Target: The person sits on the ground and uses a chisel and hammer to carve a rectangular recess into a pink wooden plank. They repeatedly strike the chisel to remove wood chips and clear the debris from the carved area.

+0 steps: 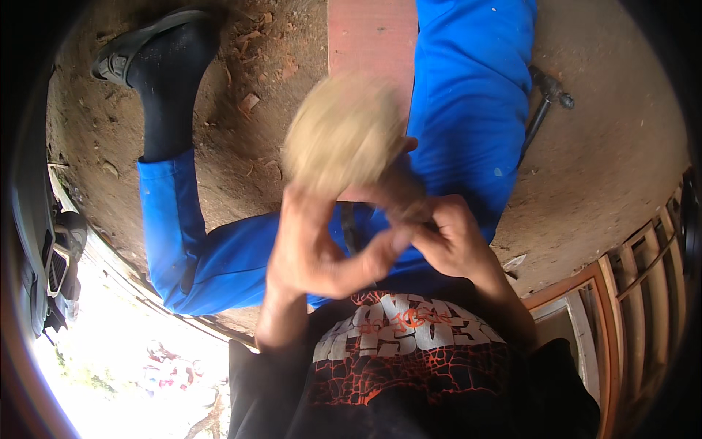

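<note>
Over my lap, my left hand (pixel 322 252) grips a tan, rounded thing (pixel 340 132) from below, its thumb stretched toward my other hand. The thing's surface looks rough, and motion smears it too much to tell its kind. A darker brown part (pixel 398 190) shows at its lower right, possibly fingers or another piece; I cannot tell which. My right hand (pixel 450 238) is closed, with thumb and fingers pinched together close to the left thumb. Whatever lies in that pinch is hidden or blurred.
A reddish board (pixel 373 36) lies between my legs in blue trousers (pixel 472 95). A hammer (pixel 545 102) rests on the dirt ground (pixel 599 168) beyond my right leg. Brown chips (pixel 248 102) are scattered near my left foot. A wooden frame with slats (pixel 610 307) stands at the lower right.
</note>
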Motion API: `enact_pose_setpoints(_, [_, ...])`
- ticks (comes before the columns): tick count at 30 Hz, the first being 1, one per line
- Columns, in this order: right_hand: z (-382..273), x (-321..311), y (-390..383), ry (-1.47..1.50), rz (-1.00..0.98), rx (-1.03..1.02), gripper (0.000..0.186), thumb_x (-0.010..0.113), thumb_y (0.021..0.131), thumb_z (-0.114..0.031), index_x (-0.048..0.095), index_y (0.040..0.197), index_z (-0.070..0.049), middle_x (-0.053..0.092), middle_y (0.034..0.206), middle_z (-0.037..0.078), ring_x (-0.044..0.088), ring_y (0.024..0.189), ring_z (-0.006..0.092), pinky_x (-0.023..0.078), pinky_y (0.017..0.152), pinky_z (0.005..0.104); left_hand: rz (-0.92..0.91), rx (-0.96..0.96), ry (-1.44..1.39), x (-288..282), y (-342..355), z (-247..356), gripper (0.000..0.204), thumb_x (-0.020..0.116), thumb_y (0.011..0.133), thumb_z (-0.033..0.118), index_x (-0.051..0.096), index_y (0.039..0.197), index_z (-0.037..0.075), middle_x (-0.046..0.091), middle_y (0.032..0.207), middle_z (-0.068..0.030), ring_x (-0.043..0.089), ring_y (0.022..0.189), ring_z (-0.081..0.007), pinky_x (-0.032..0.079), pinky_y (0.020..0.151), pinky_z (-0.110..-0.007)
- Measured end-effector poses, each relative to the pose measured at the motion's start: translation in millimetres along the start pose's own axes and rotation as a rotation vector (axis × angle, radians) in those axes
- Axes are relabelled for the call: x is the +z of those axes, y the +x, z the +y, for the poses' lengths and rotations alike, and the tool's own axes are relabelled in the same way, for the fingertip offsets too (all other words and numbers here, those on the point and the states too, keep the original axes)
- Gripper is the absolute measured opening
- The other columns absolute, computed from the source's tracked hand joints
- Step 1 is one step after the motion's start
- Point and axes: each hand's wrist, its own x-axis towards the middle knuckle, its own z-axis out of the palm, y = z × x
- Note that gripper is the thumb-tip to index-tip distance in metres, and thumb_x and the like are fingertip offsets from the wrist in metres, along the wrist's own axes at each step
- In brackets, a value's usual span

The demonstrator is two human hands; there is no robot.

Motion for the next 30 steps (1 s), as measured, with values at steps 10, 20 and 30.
enact_pose_setpoints(10, [4, -41, 5, 0.613, 0.141, 0.194, 0.049, 0.036, 0.109, -0.034, 0.028, 0.064, -0.017, 0.023, 0.051, -0.006, 0.015, 0.042, 0.0052, 0.015, 0.038, 0.0248, -0.226, -0.196, 0.849, -6, -3, -47, 0.060, 0.074, 0.082, 0.020, 0.057, 0.139, 0.013, 0.068, 0.100, -0.0147, 0.069, 0.080, -0.0346, 0.057, 0.068, -0.044])
enact_pose_setpoints(20, [1, -45, 13, 0.551, 0.073, 0.230, 0.049, 0.038, 0.109, -0.033, 0.028, 0.064, -0.017, 0.024, 0.051, -0.005, 0.019, 0.041, 0.0053, 0.018, 0.037, 0.0244, -0.255, -0.221, 0.981, 10, 4, -47, 0.051, 0.074, 0.082, 0.019, 0.061, 0.130, 0.012, 0.069, 0.087, -0.0128, 0.070, 0.073, -0.0332, 0.057, 0.062, -0.044])
enact_pose_setpoints(30, [4, -48, 16, 0.619, 0.061, 0.251, 0.051, 0.050, 0.105, -0.032, 0.030, 0.061, -0.015, 0.026, 0.050, -0.006, 0.024, 0.040, 0.0047, 0.019, 0.038, 0.0244, -0.205, -0.072, 1.018, 4, 21, -65, 0.014, 0.066, 0.087, 0.011, 0.069, 0.101, 0.009, 0.066, 0.088, -0.0096, 0.069, 0.075, -0.0303, 0.058, 0.063, -0.041])
